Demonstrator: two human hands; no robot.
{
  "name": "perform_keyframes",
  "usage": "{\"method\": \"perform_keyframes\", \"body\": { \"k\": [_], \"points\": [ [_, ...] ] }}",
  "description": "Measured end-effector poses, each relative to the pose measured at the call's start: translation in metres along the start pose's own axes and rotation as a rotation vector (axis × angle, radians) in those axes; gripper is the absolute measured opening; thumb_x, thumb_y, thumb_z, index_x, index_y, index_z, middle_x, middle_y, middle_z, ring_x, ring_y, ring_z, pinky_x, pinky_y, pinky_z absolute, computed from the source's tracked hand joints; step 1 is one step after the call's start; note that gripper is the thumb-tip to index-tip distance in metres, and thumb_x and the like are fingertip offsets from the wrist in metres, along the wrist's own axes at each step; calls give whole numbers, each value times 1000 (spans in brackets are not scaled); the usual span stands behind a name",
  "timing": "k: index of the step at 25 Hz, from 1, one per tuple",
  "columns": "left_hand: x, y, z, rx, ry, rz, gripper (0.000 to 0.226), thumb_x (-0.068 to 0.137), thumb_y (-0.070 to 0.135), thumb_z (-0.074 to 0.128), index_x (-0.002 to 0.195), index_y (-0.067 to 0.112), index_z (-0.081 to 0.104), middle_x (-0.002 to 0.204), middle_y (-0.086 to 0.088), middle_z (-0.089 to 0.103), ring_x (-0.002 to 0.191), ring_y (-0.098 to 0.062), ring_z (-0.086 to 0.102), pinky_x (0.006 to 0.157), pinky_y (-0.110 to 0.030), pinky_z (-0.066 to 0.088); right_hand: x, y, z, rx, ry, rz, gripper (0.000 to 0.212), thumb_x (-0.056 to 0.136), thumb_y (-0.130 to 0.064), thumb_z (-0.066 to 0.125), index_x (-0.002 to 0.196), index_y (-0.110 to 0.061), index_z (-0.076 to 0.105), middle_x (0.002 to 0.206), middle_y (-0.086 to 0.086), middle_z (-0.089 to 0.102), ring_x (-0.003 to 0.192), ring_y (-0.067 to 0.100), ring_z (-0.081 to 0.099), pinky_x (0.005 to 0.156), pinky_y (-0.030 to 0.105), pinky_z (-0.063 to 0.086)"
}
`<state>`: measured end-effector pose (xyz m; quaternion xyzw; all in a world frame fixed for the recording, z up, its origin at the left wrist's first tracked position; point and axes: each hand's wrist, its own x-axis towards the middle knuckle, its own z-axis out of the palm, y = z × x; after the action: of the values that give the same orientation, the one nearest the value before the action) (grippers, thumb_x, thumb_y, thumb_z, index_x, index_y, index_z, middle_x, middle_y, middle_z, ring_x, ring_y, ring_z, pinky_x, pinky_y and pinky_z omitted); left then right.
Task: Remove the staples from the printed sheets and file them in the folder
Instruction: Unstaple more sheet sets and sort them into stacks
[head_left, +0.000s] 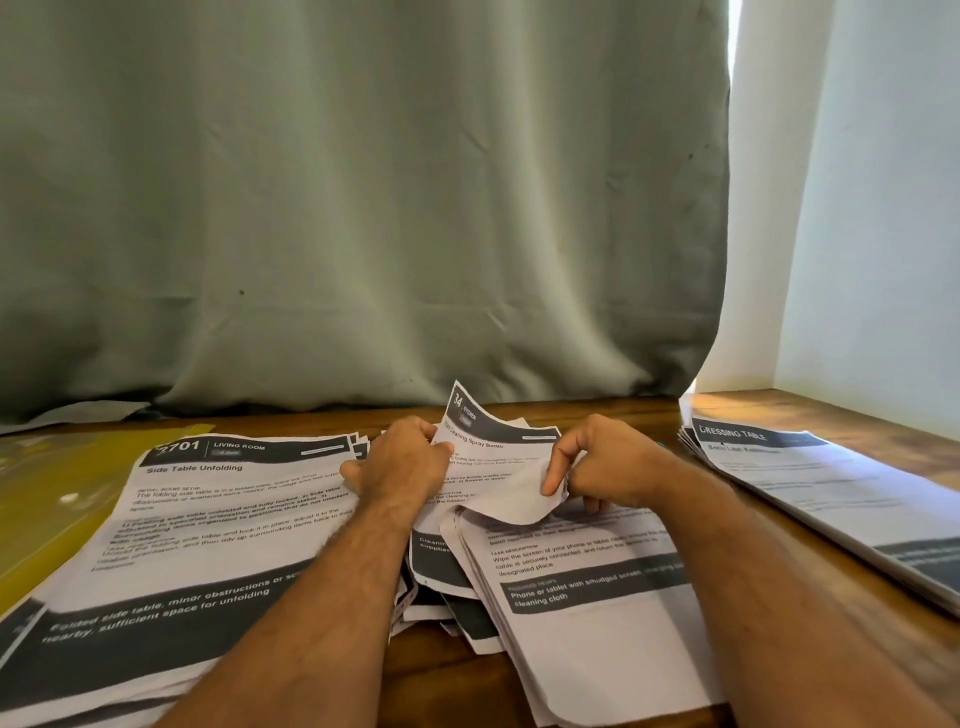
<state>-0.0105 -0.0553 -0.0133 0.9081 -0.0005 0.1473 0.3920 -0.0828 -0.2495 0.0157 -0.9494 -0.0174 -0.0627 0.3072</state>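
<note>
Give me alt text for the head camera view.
Both hands, left and right, hold a crumpled printed sheet above paper stacks on a wooden table. A yellow folder lies at left, a curtain behind.

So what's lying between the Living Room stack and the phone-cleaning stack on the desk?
In the head view, a loose pile of crumpled sheets, partly under the left forearm, with bare wooden desk nearer the camera.

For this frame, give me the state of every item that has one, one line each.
Kitchen sheet: lifted, curled, pinched by both hands.
Left hand: grips the sheet's left edge.
Right hand: pinches its lower corner.
Living-room stack: lying flat.
Dressing-table stack: lying flat.
Yellow folder: flat, partly covered.
</note>
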Motion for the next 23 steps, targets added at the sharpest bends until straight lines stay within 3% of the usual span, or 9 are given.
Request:
{"method": "perform_keyframes", "body": {
  "k": [3, 5, 8, 13, 17, 19, 21, 23],
  "points": [
    [6, 0, 3, -196, 64, 17, 7, 100, 28, 57, 96, 27, 63, 97, 9, 67, 90, -12, 58, 90, -36, 40, -2, -2, 0, 22, 24, -39, 31, 82, 8, 61, 72, -15, 78, 101, 1, 75, 65, 20, 65, 56, 24, 55],
    [9, 2, 1, -446, 88, -42, 12, 103, 22, 51, 102, 19, 63, 102, 0, 69, 86, -16, 64, 72, -32, 53, -3, -4, 0, 52, 38, -58, 26, 84, 8, 62, 78, -11, 78, 106, -3, 73, 67, 17, 65, 57, 21, 54],
    [11, 3, -1, -559, 106, -106, 17, 105, 19, 45, 106, 14, 61, 103, -3, 67, 79, -15, 62, 56, -26, 46, -4, -7, -1, 98, 91, -100, 27, 82, 10, 65, 78, -13, 79, 109, -6, 73, 85, 14, 66, 59, 14, 51],
    [13, 0, 2, -586, 92, -126, 17, 104, 20, 45, 107, 16, 61, 105, -4, 68, 85, -19, 64, 61, -28, 48, 0, -5, 1, 116, 125, -165, 25, 81, 7, 70, 76, -16, 79, 107, -8, 74, 104, 11, 64, 80, 22, 58],
    [12, 0, 4, -646, 27, -184, 17, 102, 12, 45, 112, 16, 58, 105, -3, 69, 80, -16, 65, 58, -27, 49, 6, -4, 3, 81, 262, -230, 25, 87, -5, 69, 77, -26, 77, 85, -12, 74, 82, 7, 68, 76, 27, 60],
    [9, 1, 3, -488, 32, -78, 19, 100, 9, 46, 113, 15, 59, 116, -4, 68, 86, -14, 63, 67, -27, 50, 7, -6, 4, 60, 330, -243, 22, 92, -8, 64, 85, -27, 73, 83, -14, 71, 74, 3, 67, 70, 23, 57],
    [1, 5, 0, -239, 144, 167, 27, 102, 14, 50, 128, 17, 56, 134, -5, 58, 110, -15, 56, 89, -29, 49, 7, -8, 5, 41, 385, -245, 20, 95, -10, 60, 90, -28, 67, 91, -12, 69, 78, 4, 66, 69, 18, 55],
    [-9, 14, -3, -266, 158, 313, 37, 106, 27, 44, 142, 24, 49, 144, 0, 52, 128, -16, 50, 106, -37, 44, 7, -11, 7, 25, 433, -263, 17, 98, -12, 57, 94, -28, 62, 100, -9, 67, 88, 6, 65, 76, 18, 54]
  ]
}}
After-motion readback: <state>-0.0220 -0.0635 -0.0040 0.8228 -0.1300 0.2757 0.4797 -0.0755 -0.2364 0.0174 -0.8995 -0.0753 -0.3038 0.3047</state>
